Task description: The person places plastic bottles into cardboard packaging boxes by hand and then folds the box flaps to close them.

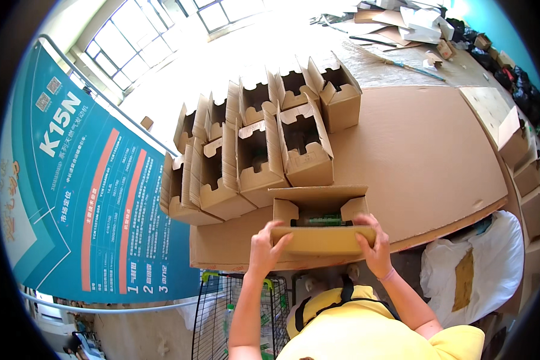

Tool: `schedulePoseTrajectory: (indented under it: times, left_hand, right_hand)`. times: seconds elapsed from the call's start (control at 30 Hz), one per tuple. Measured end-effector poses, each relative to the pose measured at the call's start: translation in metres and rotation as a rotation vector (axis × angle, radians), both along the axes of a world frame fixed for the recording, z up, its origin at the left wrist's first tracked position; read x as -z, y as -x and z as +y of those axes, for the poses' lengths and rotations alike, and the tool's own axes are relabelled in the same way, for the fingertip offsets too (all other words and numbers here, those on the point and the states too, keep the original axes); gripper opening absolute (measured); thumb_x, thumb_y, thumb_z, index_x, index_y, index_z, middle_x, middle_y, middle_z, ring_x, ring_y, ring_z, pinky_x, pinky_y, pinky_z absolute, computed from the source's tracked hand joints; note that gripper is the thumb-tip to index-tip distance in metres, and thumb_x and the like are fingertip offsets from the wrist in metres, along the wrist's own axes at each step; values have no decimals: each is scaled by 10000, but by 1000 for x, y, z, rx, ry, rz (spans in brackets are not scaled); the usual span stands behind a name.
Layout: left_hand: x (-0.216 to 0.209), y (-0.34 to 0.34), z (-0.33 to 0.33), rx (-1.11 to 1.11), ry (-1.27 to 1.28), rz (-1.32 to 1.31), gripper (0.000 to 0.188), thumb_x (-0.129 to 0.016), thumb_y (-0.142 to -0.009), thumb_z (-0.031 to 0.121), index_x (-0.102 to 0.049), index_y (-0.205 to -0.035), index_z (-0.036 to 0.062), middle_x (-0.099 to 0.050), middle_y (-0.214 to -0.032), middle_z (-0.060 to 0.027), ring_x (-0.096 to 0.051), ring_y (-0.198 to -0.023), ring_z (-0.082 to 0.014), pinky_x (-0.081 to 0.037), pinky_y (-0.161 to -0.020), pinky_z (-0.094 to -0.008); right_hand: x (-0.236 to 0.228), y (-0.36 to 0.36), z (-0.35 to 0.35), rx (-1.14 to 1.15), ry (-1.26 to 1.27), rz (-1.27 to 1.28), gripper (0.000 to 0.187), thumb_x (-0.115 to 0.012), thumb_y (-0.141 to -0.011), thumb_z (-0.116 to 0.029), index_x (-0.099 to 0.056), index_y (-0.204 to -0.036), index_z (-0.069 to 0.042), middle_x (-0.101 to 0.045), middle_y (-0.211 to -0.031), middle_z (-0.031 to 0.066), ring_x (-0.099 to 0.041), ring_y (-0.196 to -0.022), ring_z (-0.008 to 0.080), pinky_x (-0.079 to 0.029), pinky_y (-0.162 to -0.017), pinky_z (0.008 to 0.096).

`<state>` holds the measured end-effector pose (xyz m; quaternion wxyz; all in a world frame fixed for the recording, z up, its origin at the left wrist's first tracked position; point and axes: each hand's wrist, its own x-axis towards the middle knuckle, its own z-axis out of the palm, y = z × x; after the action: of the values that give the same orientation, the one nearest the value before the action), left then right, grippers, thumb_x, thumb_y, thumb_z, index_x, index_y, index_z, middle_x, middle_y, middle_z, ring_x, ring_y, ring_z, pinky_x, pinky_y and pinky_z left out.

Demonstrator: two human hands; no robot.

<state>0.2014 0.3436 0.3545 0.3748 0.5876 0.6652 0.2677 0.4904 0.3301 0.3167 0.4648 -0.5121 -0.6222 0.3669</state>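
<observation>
At the table's near edge, an open cardboard box point(318, 241) sits between my two hands, one long flap standing up at its far side. Something green point(324, 221), perhaps bottles, lies inside; its kind is hard to make out. My left hand point(266, 245) grips the box's left end, thumb on the near side. On the right end, my right hand point(374, 245) holds in the same way, thumb against the near panel. Just beyond stand several open cardboard boxes point(309, 174) in two rows, upright with notched flaps; their insides are mostly dark.
Brown cardboard covers the table point(402, 156). A black wire cart point(213, 312) with green-capped bottles stands below the near left edge. A blue printed banner point(72, 198) rises at the left. A white sack point(492, 264) and more boxes point(531, 204) are at the right; a broom point(396, 62) lies beyond.
</observation>
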Motion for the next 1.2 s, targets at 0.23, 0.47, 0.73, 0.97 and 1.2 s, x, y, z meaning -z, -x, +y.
schedulePoseTrajectory:
  times: [0.23, 0.47, 0.73, 0.97, 1.2]
  left_hand:
    - [-44, -11, 69, 295, -931, 449, 552, -803, -782, 254, -598, -1234, 12, -640, -1205, -189, -584, -1157, -335, -469, -1000, -420]
    - [-11, 19, 84, 923, -446, 530, 885, -704, -752, 642, -417, -1486, 237, -346, -1510, -256, -373, -1347, -469, -316, -1130, -522]
    - [-7, 27, 40, 980, -505, 457, 981, -798, -628, 623, -416, -1473, 305, -223, -1565, -223, -251, -1349, -552, -260, -1104, -640]
    - [37, -52, -18, 638, -702, 527, 877, -753, -636, 683, -519, -1408, 338, -384, -1539, -94, -362, -1289, -539, -339, -1014, -615]
    - [48, -181, 11, 272, -734, 585, 775, -705, -707, 667, -580, -1361, 271, -483, -1472, -75, -363, -1353, -455, -246, -1074, -613]
  right_hand:
    - [25, 24, 4, 350, -57, 190, 687, -704, -842, -33, -383, -1449, -11, -461, -1451, 143, -442, -1351, 235, -374, -1087, 326]
    - [35, 51, -21, 635, 228, 544, 475, -665, -944, -222, -519, -1316, 34, -580, -1293, 113, -539, -1180, 166, -393, -1039, 300]
    - [66, 39, 34, 724, -80, 516, 278, -538, -1011, -205, -596, -1177, 12, -636, -1147, 57, -562, -1099, 112, -435, -950, 253]
    - [79, -18, 112, 548, -28, 451, 424, -449, -1041, -298, -603, -1281, 16, -656, -1233, 101, -579, -1157, 162, -400, -1050, 312]
    - [77, -75, 184, 156, 129, 746, 588, -353, -1066, -395, -321, -1499, 1, -343, -1551, 117, -303, -1432, 193, -227, -1181, 331]
